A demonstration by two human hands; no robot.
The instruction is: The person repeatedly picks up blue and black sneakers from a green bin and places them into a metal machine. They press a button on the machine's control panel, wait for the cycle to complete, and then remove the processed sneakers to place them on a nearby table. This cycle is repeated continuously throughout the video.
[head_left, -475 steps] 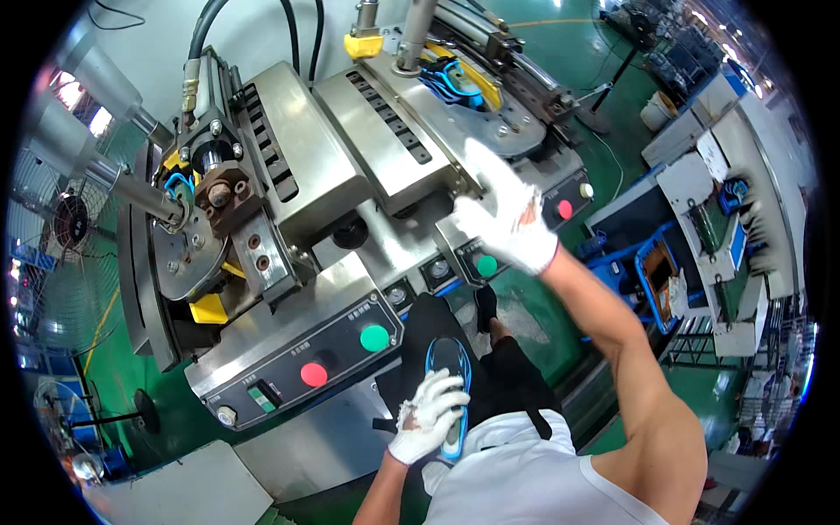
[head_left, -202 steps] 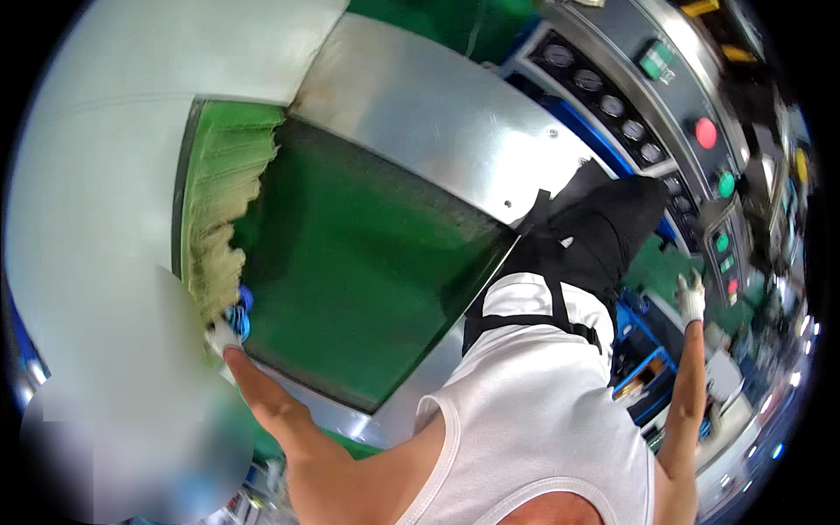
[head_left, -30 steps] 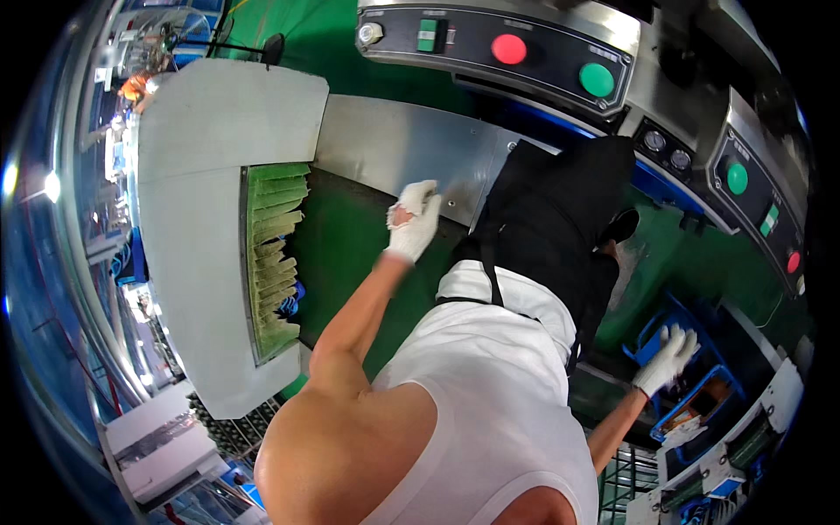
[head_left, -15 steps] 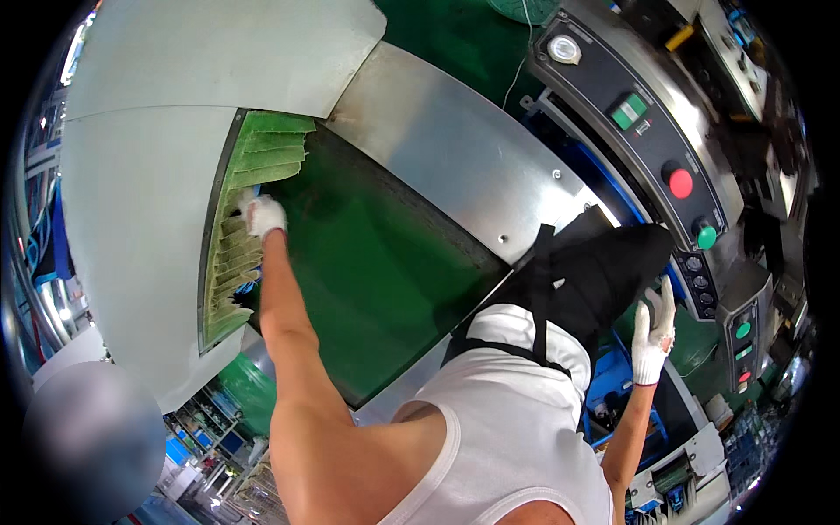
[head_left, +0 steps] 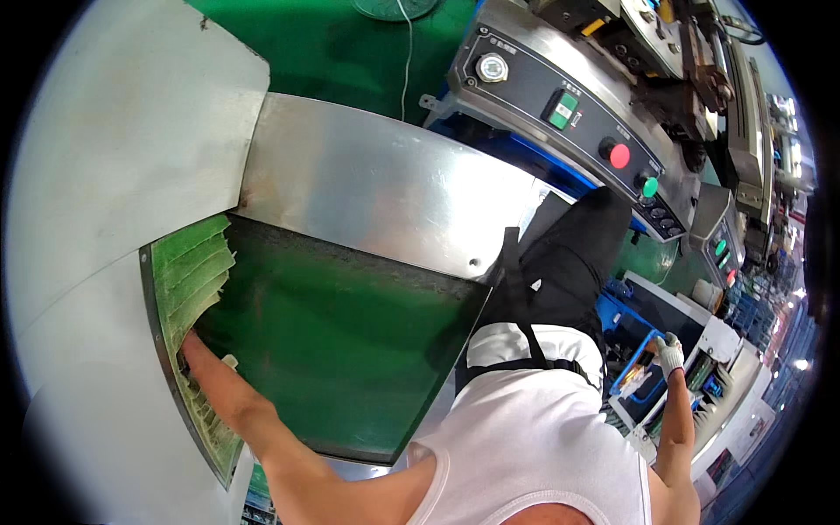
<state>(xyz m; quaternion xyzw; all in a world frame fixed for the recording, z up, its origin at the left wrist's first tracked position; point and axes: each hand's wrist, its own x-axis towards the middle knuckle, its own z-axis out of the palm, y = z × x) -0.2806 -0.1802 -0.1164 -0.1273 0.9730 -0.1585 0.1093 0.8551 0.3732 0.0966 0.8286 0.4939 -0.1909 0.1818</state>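
Observation:
My left forearm [head_left: 223, 398] reaches across the green conveyor belt [head_left: 350, 341] to the opening at the left. Beyond the wrist, my left hand is hidden behind the green strip curtain [head_left: 194, 262], so its fingers and anything in them do not show. A small pale piece, too unclear to name, sits beside the forearm. Out to the right, my right hand [head_left: 671, 353], in a white glove with bare fingertips, is at the corner of a blue crate [head_left: 632, 317]. Its fingers curl at the rim and look closed on it.
A pale machine housing [head_left: 79, 289] surrounds the curtained opening. Along the belt's far side runs a metal plate [head_left: 367, 188]. A control panel [head_left: 560, 114] with green and red buttons stands beyond my leg. More machinery [head_left: 669, 52] is at the upper right.
My left hand has passed from the front of the strip curtain to behind it. My right hand has moved outward to the blue crate's corner, its fingers curling. The view has shifted.

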